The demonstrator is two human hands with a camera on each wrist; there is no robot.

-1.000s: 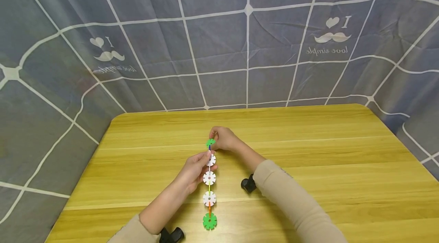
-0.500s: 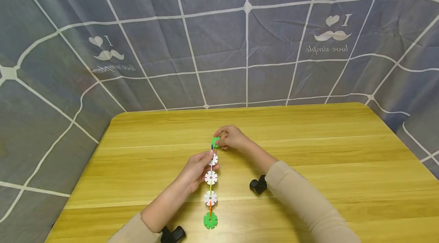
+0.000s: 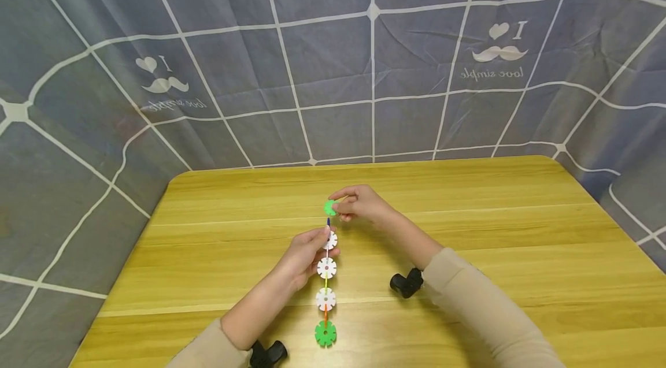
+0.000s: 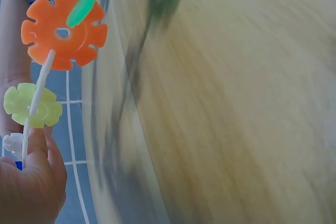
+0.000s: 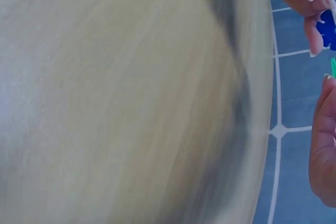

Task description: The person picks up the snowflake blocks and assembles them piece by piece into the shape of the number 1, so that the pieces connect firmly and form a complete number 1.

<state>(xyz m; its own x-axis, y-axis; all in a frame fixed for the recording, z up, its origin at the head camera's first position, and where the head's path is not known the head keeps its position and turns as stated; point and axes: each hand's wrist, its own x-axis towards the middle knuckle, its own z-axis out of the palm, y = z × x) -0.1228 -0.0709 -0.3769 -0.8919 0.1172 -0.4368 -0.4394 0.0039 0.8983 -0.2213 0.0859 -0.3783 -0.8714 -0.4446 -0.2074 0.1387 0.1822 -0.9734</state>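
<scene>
A chain of notched interlocking discs runs toward the person in the head view, from a blue disc seen edge-on to a green end disc. Between them, white discs alternate with edge-on ones, including an orange disc and a yellow-green disc in the left wrist view. My left hand pinches the chain near its far end, thumb on top. My right hand pinches a loose green disc just beyond the blue one, with a gap between. In the right wrist view that disc is mostly cut off.
A wooden table spreads under both hands. Behind it hangs a grey curtain with white lines. Black wrist-worn devices sit by the sleeves.
The right hand has drawn the green disc away from the blue disc, up and right in the head view; they overlapped a second ago. The left hand and chain shifted slightly right.
</scene>
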